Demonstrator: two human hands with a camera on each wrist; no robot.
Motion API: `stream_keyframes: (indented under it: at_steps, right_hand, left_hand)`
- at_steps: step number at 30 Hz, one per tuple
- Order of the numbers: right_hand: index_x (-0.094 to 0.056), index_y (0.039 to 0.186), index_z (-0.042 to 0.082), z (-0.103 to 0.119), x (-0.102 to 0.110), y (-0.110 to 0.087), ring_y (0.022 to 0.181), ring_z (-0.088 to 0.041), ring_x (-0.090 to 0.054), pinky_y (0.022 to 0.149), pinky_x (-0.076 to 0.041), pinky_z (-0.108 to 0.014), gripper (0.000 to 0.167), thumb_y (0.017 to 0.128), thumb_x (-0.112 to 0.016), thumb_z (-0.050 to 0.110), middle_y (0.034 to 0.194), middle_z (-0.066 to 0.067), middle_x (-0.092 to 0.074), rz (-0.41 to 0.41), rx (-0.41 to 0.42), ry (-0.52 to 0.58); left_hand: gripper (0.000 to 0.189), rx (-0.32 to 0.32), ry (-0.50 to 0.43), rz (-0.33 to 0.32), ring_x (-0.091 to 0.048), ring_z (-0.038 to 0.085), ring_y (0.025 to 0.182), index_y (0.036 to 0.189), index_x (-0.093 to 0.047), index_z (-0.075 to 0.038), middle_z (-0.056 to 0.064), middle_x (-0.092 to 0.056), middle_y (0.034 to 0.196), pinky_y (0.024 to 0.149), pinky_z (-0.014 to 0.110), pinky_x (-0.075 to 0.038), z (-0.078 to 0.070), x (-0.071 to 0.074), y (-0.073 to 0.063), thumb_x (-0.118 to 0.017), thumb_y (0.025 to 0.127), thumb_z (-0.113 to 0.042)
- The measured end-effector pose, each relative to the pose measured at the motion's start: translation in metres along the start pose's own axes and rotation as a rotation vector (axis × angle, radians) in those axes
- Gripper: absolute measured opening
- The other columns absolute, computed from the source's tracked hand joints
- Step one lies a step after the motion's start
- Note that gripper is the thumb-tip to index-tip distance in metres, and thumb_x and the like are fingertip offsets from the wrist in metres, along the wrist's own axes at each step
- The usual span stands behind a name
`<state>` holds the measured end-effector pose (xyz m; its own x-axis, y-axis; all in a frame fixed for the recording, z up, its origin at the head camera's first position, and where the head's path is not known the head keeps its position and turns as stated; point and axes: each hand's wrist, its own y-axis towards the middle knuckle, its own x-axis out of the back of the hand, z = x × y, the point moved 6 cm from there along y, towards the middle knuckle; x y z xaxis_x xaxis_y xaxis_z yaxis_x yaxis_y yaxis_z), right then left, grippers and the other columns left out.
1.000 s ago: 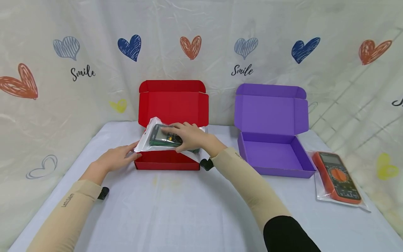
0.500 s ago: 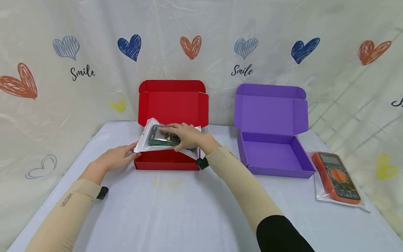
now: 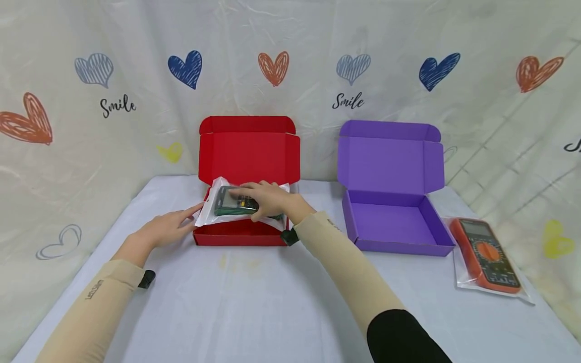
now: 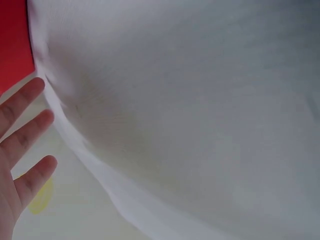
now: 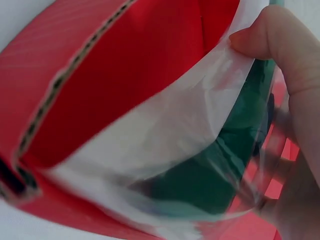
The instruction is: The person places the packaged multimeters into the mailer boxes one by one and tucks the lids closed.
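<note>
In the head view, my right hand [image 3: 272,201] grips a dark green multimeter [image 3: 222,204] sealed in a clear and white plastic bag. Its screen end points left and the hand covers much of the other end. The bag lies across the opening of a red cardboard box [image 3: 247,240], whose lid stands up behind. From the right wrist, the thumb [image 5: 250,40] presses the bag's near edge, with the green body [image 5: 200,185] showing through the film. My left hand [image 3: 165,229] has its fingers stretched out at the box's left side, by the bag's corner.
To the right stands a purple cardboard box [image 3: 404,246] with its lid raised. Beside it, near the table's right edge, lies an orange multimeter [image 3: 492,257] in a clear bag. A white cloth covers the table [image 3: 254,312]; a curtain printed with hearts hangs behind.
My right hand has lowered the bagged green multimeter a little toward the red box and shifted slightly left. The left hand stays by the box's left side.
</note>
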<state>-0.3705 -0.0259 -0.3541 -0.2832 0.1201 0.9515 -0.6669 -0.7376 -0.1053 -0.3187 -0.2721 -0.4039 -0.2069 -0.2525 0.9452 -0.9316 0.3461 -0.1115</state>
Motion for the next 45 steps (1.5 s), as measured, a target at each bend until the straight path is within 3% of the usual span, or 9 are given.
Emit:
stream_keyframes:
  at_steps: [11,22,29,34,45]
  right_hand:
    - [-0.034,0.16,0.039,0.001,-0.006,0.003,0.137,-0.024,-0.036,0.112,-0.037,-0.05,0.092,0.084,-0.084,0.024,0.161,0.003,-0.034,0.06,-0.018,-0.01]
    - [-0.033,0.161,0.039,-0.007,-0.007,0.004,0.14,-0.025,-0.033,0.114,-0.034,-0.054,0.09,0.086,-0.081,0.023,0.163,0.002,-0.032,0.102,-0.029,-0.011]
    - [-0.036,0.16,0.037,0.002,-0.011,0.008,0.136,-0.021,-0.036,0.105,-0.047,-0.043,0.09,0.085,-0.084,0.022,0.16,0.002,-0.036,0.111,-0.004,-0.027]
    - [-0.037,0.159,0.039,0.009,-0.013,0.013,0.136,-0.02,-0.037,0.106,-0.044,-0.043,0.086,0.088,-0.081,0.024,0.161,0.004,-0.036,0.101,0.002,-0.046]
    - [-0.034,0.161,0.034,0.007,-0.029,0.017,0.141,-0.018,-0.033,0.096,-0.053,-0.031,0.08,0.094,-0.076,0.021,0.163,0.002,-0.032,0.152,0.001,0.053]
  left_hand:
    - [0.071,0.001,-0.002,0.007,-0.056,0.036,0.118,0.163,-0.028,-0.022,0.018,-0.058,0.134,0.095,0.063,-0.049,0.002,-0.002,0.001,-0.051,0.103,-0.052]
    - [0.077,-0.002,-0.014,0.026,-0.053,0.045,0.126,0.164,-0.026,-0.022,0.022,-0.057,0.139,0.098,0.069,-0.044,0.002,-0.005,0.003,-0.048,0.102,-0.06]
    - [0.077,0.004,-0.018,0.021,-0.053,0.045,0.125,0.164,-0.026,-0.022,0.023,-0.057,0.138,0.098,0.07,-0.043,0.003,-0.004,0.001,-0.049,0.101,-0.061]
    - [0.078,0.013,-0.011,0.018,-0.052,0.046,0.126,0.164,-0.027,-0.022,0.024,-0.057,0.139,0.097,0.071,-0.044,0.005,-0.002,0.001,-0.05,0.101,-0.061]
    - [0.076,-0.005,-0.011,0.021,-0.053,0.046,0.126,0.164,-0.028,-0.021,0.023,-0.057,0.139,0.098,0.07,-0.043,0.002,-0.003,0.003,-0.048,0.102,-0.061]
